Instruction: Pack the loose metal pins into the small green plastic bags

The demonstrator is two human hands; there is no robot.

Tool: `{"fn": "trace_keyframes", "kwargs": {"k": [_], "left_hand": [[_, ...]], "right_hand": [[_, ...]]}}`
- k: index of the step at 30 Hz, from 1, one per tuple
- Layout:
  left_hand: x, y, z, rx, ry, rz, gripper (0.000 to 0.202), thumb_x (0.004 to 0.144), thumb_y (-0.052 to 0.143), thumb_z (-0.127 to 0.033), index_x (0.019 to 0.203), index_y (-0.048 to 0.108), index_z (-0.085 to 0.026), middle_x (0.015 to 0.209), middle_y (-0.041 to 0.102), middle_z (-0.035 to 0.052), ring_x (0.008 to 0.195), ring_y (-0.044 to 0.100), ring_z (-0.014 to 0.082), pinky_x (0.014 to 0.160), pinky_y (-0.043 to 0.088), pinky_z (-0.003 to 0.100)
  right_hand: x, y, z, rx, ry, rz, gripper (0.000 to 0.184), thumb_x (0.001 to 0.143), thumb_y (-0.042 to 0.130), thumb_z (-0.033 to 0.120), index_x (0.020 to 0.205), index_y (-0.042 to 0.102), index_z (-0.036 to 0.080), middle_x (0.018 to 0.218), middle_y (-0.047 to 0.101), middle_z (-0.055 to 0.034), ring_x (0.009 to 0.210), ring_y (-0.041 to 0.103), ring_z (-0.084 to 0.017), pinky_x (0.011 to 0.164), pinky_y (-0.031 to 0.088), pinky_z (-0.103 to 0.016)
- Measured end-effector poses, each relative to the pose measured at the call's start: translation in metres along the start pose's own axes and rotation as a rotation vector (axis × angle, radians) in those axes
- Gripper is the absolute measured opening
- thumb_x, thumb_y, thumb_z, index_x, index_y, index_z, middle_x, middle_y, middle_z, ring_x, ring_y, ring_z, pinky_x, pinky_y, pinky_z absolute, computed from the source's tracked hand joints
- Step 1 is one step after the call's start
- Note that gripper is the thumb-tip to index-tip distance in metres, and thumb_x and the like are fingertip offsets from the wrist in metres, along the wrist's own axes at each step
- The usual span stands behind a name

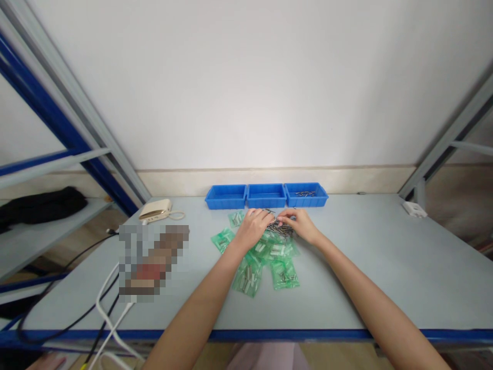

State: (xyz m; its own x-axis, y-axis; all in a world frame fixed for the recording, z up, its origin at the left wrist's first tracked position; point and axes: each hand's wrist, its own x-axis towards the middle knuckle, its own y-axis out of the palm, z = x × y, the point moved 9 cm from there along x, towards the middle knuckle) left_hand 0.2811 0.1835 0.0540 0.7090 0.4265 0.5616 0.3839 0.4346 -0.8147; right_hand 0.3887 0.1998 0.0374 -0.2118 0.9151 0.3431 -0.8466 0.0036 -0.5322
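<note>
open tabletop (385, 246) at right, blue bins (266, 203) barring the back, green packets (248, 277) nearer

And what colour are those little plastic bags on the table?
Translucent green bags, seen best in the head view.

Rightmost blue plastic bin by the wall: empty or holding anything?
Partly filled: the rightmost blue plastic bin holds some thin, dark metallic pieces, with its bottom showing around them.

From here I count three blue bins (266, 202), one desk (370, 246), a left hand (252, 228) and a right hand (302, 225), one pile of metal pieces (284, 229) too jumbled to number, and at least six green bags (248, 277), some overlapping.
</note>
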Motion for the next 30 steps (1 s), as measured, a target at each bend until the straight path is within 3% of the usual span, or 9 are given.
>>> {"fn": "trace_keyframes", "kwargs": {"k": [4,8,12,15,22,28,30], "left_hand": [[0.0,-0.001,0.003,-0.013,-0.023,-0.017,0.024,0.096,0.037,-0.026,0.087,0.058,-0.017,0.081,0.063,0.0033,0.083,0.054,0.018,0.079,0.034,0.033],[0.0,0.0,0.005,-0.066,-0.052,-0.019,0.025,0.096,0.037,-0.029,0.089,0.058,-0.018,0.085,0.066,0.0029,0.084,0.055,0.0175,0.079,0.035,0.033],[-0.001,-0.001,0.004,-0.118,-0.041,-0.036,0.022,0.094,0.041,-0.033,0.099,0.057,-0.018,0.093,0.067,0.0025,0.086,0.056,0.0166,0.079,0.036,0.031],[-0.001,-0.002,0.003,-0.093,-0.027,-0.037,0.022,0.095,0.039,-0.029,0.095,0.058,-0.018,0.087,0.066,0.0019,0.084,0.056,0.0167,0.077,0.036,0.031],[0.0,-0.005,0.006,-0.06,-0.047,-0.058,0.028,0.097,0.034,-0.026,0.084,0.057,-0.017,0.08,0.065,0.0018,0.081,0.055,0.0168,0.075,0.036,0.031],[0.0,-0.002,0.001,-0.003,0.0,-0.049,0.021,0.096,0.038,-0.028,0.098,0.056,-0.017,0.083,0.064,0.0014,0.08,0.056,0.0168,0.074,0.036,0.03],[-0.001,-0.001,-0.001,0.03,0.028,-0.044,0.02,0.095,0.039,-0.028,0.096,0.056,-0.018,0.079,0.062,0.0011,0.078,0.055,0.0169,0.073,0.036,0.03]], "right_hand": [[-0.001,-0.002,-0.003,0.026,0.022,-0.023,0.026,0.079,0.058,0.038,0.092,0.071,0.018,0.079,0.072,-0.0038,0.075,0.064,-0.019,0.072,0.046,-0.03],[-0.001,-0.006,0.004,-0.019,-0.011,-0.06,0.02,0.079,0.058,0.036,0.078,0.069,0.018,0.076,0.071,-0.0031,0.071,0.062,-0.018,0.068,0.044,-0.028],[-0.001,-0.007,0.009,-0.041,-0.013,-0.056,0.028,0.085,0.051,0.036,0.069,0.066,0.018,0.071,0.069,-0.0018,0.067,0.061,-0.016,0.068,0.043,-0.027],[-0.002,-0.007,0.009,-0.051,0.008,-0.054,0.034,0.086,0.049,0.039,0.065,0.065,0.018,0.068,0.069,-0.0017,0.067,0.061,-0.016,0.069,0.043,-0.027],[-0.003,-0.009,0.01,-0.036,-0.043,-0.071,0.02,0.08,0.06,0.036,0.086,0.069,0.019,0.083,0.071,-0.0023,0.074,0.062,-0.017,0.07,0.044,-0.027],[-0.003,-0.012,0.012,-0.08,-0.038,-0.087,0.022,0.083,0.055,0.033,0.077,0.07,0.018,0.076,0.071,-0.0026,0.069,0.062,-0.016,0.069,0.043,-0.027],[-0.003,-0.01,0.011,-0.075,-0.016,-0.061,0.026,0.085,0.052,0.034,0.073,0.069,0.018,0.071,0.07,-0.002,0.064,0.06,-0.016,0.066,0.043,-0.027]]}}
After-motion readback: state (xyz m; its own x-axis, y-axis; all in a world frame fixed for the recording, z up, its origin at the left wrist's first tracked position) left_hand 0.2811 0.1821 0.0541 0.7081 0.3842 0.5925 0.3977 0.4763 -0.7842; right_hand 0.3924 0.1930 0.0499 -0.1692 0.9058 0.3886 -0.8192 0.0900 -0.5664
